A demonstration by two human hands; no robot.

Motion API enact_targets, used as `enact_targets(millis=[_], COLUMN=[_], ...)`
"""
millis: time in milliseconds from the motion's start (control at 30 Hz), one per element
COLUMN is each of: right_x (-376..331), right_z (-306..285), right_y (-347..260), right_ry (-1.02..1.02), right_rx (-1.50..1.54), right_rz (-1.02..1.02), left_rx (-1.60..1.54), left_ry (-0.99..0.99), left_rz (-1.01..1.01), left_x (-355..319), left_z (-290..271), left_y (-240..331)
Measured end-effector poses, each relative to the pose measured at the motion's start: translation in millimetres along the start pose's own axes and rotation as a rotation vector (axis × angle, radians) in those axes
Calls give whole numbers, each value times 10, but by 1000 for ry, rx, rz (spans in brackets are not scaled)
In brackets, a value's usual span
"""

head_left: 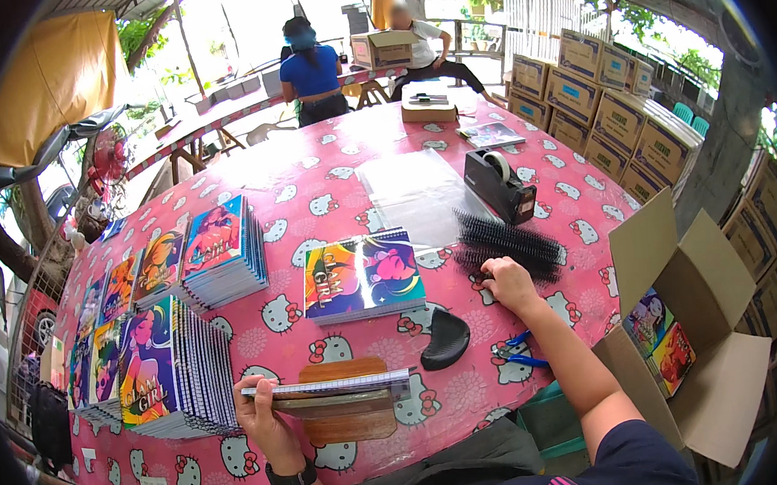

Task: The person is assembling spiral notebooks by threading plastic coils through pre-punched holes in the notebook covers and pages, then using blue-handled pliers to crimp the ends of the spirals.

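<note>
Two hands: left hand (264,416) pinches the edge-on notebook (340,385) by its left end, long axis running left-right; right hand (509,284) curls at the black coils (513,241) (gripping? we can't tell), farther out, rightward.

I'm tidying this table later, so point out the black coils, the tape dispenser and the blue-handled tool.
Black coils (513,242): head view, middle of the pile.
Tape dispenser (497,190): head view, side of its black body.
Blue-handled tool (525,359): head view, on one handle.
</note>
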State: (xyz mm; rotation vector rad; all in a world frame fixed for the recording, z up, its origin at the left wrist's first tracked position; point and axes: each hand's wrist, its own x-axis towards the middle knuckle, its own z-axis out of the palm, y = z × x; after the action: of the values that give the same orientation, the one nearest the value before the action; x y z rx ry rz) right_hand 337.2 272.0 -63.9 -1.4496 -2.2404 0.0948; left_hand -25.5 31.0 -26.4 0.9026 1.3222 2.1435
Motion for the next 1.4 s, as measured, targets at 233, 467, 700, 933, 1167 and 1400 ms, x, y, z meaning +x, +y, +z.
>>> enact_targets(millis=[233,467,700,933,1167,1400], right_x=[79,123,203,239,-354,-637], right_z=[-339,-391,-529,-703,-1087,-844], right_y=[50,19,-68,-129,-1164,-1542], right_ry=[164,70,64,65,-238,-292], right_rx=[-190,-73,-50,-100,693,885], right_rz=[-36,-153,-171,-181,-232,-243], left_rx=[-42,-30,674,1061,904,844], left_ry=[61,4,165,-461,-444,-464], left_rz=[-24,-26,580,659,662,614], left_x=[-8,9,-248,-493,-419,-410], left_z=[100,34,406,812,872,858], left_y=[20,17,210,342,332,339])
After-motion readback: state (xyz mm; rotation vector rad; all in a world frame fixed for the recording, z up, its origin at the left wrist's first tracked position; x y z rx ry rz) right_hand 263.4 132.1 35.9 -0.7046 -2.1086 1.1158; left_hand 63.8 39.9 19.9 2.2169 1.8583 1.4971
